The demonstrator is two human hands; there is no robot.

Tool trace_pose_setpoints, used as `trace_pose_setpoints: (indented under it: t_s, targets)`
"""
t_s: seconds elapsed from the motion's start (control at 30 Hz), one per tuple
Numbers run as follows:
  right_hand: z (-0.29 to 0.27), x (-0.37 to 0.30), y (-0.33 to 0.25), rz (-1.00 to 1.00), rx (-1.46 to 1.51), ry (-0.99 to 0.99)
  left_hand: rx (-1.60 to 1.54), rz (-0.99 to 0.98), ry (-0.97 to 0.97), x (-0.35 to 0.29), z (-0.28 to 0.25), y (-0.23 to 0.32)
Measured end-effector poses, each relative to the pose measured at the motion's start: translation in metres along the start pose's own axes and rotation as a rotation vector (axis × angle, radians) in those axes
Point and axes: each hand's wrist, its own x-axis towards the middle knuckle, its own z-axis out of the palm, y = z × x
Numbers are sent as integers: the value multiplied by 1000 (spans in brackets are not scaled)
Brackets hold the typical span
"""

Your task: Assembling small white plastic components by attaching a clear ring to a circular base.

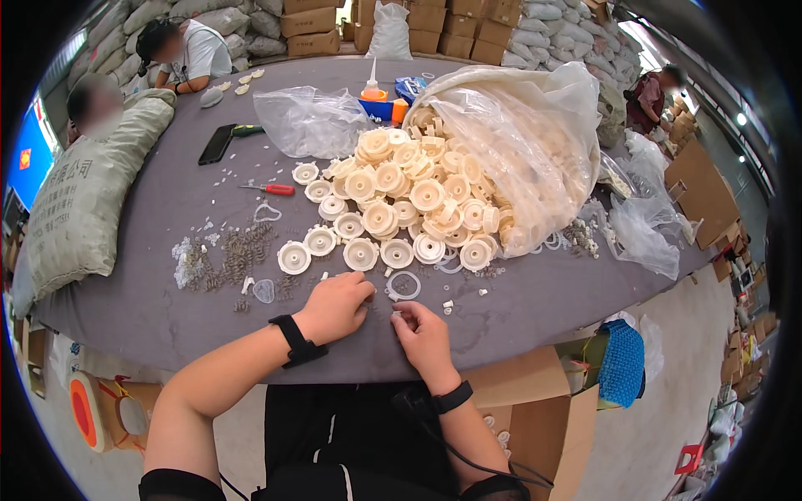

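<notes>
At the near edge of the grey-covered table, my left hand (336, 306) rests with its fingers curled; whatever they hold, if anything, is hidden. To its right, my right hand (423, 334) has thumb and forefinger pinched together at a tiny pale part, too small to name. Just beyond my fingertips lie a clear ring (404, 285) and a small white plastic piece (388, 272). A heap of cream plastic wheels (380, 219) rises beyond both hands. Several of them form its near row, one wheel (361, 254) being close to my left hand.
Small springs (234, 260) lie scattered at left, near a red screwdriver (280, 189) and a phone (217, 144). A big plastic sack (535, 159) spills wheels at right. A glue bottle (373, 88) stands behind. A full woven sack (92, 200) leans at left; other people sit farther off.
</notes>
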Motion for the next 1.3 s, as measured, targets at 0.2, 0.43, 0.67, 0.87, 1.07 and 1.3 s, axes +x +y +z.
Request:
trace_pose_setpoints:
  t_s: [0.2,0.43,0.67,0.87,1.07,1.3]
  targets:
    - [5,-3,2,32,132,31,7,19,-2,-3,1,0]
    - [14,-6,2,66,486,85,-7,-66,24,-4,-4,-3]
    - [10,-8,-13,175,812,57,-570,-145,5,-9,-15,31]
    - [13,-11,-13,150,789,86,-645,-189,6,-13,-13,35]
    - [11,-17,-5,37,590,150,-794,-339,-20,-10,-16,38]
    - [-9,-11,-5,313,1007,-97,-657,-175,-41,8,-20,39]
